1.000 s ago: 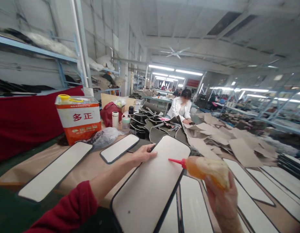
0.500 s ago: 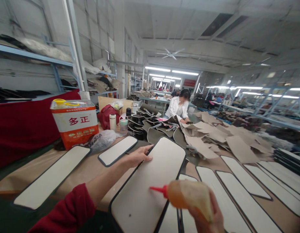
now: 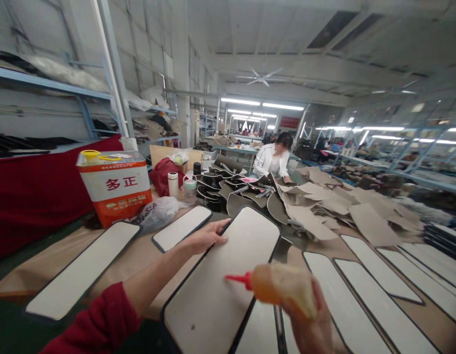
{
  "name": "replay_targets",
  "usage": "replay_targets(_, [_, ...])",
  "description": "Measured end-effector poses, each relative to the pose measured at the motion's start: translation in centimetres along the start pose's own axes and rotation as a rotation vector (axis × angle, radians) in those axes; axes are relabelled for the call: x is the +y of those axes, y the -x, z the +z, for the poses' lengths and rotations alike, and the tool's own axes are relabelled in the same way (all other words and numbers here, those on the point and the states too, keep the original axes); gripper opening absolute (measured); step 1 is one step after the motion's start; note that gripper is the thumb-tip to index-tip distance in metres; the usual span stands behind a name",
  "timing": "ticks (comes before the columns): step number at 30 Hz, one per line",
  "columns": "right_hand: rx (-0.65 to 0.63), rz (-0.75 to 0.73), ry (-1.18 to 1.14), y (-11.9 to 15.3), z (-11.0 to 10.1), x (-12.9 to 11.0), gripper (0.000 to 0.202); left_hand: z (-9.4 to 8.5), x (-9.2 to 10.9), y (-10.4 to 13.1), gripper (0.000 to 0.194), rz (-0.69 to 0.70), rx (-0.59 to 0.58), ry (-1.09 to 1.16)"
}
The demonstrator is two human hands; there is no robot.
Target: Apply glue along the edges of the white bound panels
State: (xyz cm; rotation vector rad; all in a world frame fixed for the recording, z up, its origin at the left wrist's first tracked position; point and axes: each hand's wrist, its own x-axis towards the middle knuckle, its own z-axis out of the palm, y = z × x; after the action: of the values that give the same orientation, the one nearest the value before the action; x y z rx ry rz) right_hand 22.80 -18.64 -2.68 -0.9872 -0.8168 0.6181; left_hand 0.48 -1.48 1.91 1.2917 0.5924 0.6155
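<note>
The left hand (image 3: 207, 236) grips the broad white panel (image 3: 220, 285) at its long edge, toward eleven o'clock of the panel's middle. Its forearm, bare below a red sleeve (image 3: 99, 322), slants in from seven o'clock of the view and reaches up toward one o'clock. The palm side faces the edge; one digit lies on the white face, while other fingers extend along the dark rim.

The right hand (image 3: 312, 322) comes in from five o'clock, its fingers curled around the wide end of a squeeze bottle (image 3: 283, 290) of amber contents. The bottle lies nearly level, its red nozzle (image 3: 238, 279) aimed at nine o'clock over the middle of the panel. Whether the tip touches the surface cannot be told.

The broad panel sits at the view's centre toward six o'clock, its long axis running from seven to one o'clock, with a small dark spot (image 3: 193, 327) near the close end. On the bench (image 3: 139, 250), a long narrow panel (image 3: 84, 270) lies at eight o'clock and a shorter panel (image 3: 183, 227) just past the left hand. More white panels (image 3: 356, 295) spread toward four o'clock. An orange-and-white can (image 3: 117, 189) stands at nine o'clock, beside a clear plastic bag (image 3: 159, 210).
</note>
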Motion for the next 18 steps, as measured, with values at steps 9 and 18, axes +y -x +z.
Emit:
replay_targets(9, [0.033, 0.123, -0.098, -0.2, 3.9, 1.0, 0.063, -3.9, -0.4, 0.2, 0.086, -0.034, 0.051, 0.079])
replay_targets(18, [0.164, 0.002, -0.017, -3.1, 2.5, 1.7, 0.064, -6.8, -1.3, 0.8, 0.084, -0.095, 0.031, 0.106])
